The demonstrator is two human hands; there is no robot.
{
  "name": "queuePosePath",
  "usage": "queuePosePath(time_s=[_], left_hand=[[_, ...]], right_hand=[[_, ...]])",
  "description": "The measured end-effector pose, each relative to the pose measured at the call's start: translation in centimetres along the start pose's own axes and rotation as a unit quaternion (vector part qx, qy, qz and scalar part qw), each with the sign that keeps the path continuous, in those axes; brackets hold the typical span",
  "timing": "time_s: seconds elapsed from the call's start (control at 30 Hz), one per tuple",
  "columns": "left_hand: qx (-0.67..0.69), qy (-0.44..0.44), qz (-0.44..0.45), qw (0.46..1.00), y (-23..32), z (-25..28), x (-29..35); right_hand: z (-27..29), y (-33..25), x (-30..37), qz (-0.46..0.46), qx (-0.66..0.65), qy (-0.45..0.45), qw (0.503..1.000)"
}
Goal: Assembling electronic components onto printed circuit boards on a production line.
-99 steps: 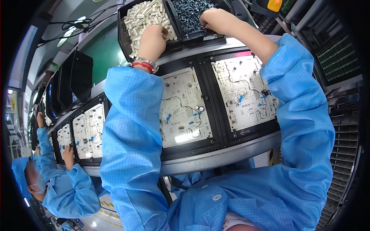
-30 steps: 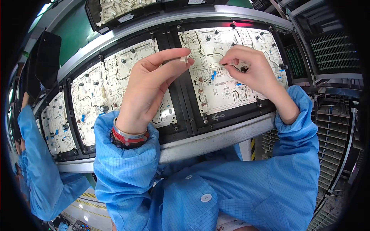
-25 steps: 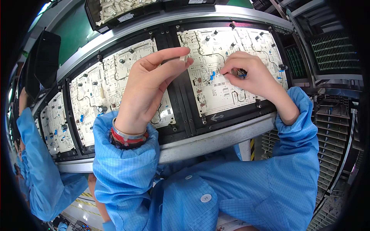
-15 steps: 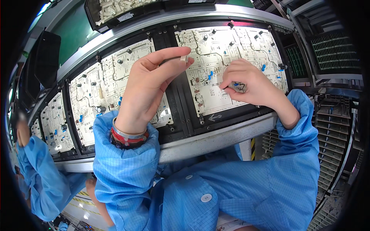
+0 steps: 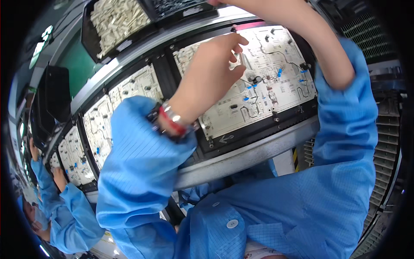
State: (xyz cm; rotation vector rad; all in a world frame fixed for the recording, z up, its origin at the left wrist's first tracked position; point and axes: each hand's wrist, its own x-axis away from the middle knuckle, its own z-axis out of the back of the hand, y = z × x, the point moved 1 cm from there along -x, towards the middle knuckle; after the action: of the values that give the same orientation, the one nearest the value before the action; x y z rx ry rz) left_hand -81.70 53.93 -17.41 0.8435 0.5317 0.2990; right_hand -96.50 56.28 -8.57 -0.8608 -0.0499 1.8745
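My left hand [image 5: 215,67] hovers over the near circuit board [image 5: 224,118], its fingers bent and spread, with nothing visible between thumb and fingers. It covers part of the board's upper left. A black round component [image 5: 257,80] and several small blue parts stand on the board to the right of the hand. My right hand [image 5: 246,3] reaches across to the far side at the top edge of the picture. A fingertip shows beside the bin of dark parts [image 5: 172,7]; the other fingers are cut off, so their grip is hidden.
A black bin of white connectors [image 5: 116,26] stands beyond the rail at the far left. More boards in black frames [image 5: 129,86] line up leftward. A metal rail [image 5: 250,151] runs along the near edge. Another person's blue sleeve [image 5: 77,216] is at the lower left.
My right hand has left the board and gone up to the far bins. My left hand has moved right over the board, its fingers parted; the white connector it pinched no longer shows there.
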Motion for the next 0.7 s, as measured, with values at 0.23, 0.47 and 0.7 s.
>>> queuePosePath(time_s=[0.23,0.47,0.7], left_hand=[[-0.087,-0.058,0.040,0.994,-1.7,-3.0,-0.8],[-0.147,-0.040,0.053,0.987,0.2,-3.6,-1.4],[-0.146,-0.054,0.068,0.986,0.0,-3.4,-1.9]], right_hand=[[-5.8,6.9,-5.7,0.037,0.218,-0.093,0.971],[-8.1,10.6,-6.1,0.001,0.284,-0.237,0.929],[-8.3,11.1,-6.8,0.055,0.274,-0.135,0.951]])
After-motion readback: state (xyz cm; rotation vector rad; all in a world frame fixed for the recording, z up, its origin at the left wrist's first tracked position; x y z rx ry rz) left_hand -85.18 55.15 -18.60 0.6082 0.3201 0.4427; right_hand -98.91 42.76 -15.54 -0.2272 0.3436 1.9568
